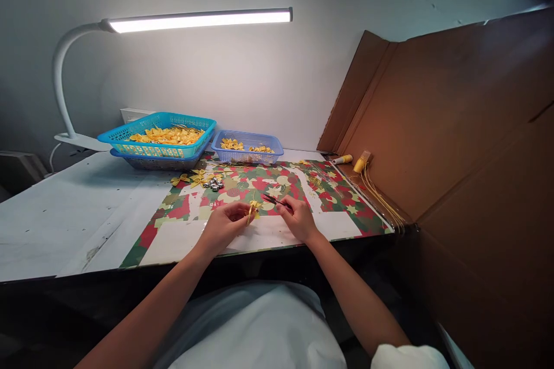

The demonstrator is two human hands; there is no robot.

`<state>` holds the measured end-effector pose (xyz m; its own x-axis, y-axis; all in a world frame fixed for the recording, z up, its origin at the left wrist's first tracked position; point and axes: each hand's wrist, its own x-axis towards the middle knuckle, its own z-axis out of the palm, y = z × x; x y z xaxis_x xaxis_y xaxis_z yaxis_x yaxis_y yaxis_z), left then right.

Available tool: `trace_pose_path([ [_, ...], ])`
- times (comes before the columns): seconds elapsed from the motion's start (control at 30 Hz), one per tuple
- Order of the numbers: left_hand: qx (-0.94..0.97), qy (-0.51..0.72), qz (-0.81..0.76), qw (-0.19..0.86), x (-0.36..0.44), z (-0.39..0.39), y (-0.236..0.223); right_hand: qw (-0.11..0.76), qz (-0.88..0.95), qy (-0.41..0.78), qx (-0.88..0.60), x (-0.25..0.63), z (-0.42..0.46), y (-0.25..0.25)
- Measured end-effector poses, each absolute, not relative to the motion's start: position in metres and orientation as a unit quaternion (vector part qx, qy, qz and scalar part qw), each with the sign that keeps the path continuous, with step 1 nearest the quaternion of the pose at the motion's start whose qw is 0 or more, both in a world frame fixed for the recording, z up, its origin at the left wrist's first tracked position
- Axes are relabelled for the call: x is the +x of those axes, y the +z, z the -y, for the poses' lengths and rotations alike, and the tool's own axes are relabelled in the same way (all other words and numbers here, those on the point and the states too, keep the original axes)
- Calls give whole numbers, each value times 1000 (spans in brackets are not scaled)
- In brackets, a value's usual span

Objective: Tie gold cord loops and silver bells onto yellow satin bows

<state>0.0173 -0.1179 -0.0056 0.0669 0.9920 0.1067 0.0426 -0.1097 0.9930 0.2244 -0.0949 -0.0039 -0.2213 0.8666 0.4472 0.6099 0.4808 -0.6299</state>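
My left hand (224, 225) is closed in a pinch on a small yellow ribbon bow (252, 209), held just above the patterned mat (341, 216) near the table's front edge. My right hand (296, 218) is closed on dark scissors (273, 200), whose blades point left toward the bow. A few loose yellow bows (193, 177) and a small cluster of silver beads (213, 184) lie on the mat behind my hands.
A turquoise basket (130, 137) of yellow bows sits at the back left, stacked on another basket. A smaller blue basket (277, 143) stands beside it. A yellow thread spool (359, 165) and yellow strands (383, 199) lie by the cardboard wall (467, 138) on the right. A desk lamp (199, 19) arches overhead.
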Motion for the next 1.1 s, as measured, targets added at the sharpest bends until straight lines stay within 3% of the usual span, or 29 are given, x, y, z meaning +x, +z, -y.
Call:
trace_pose_path([
  [0.53,576,492,-452,471,16,121,-5,369,837,-14,-405,224,105,-7],
  [0.77,565,499,-426,500,14,122,-5,417,815,-15,-402,230,109,-8],
  [1.1,555,495,-408,530,13,123,-6,360,836,-46,-412,224,109,-7],
])
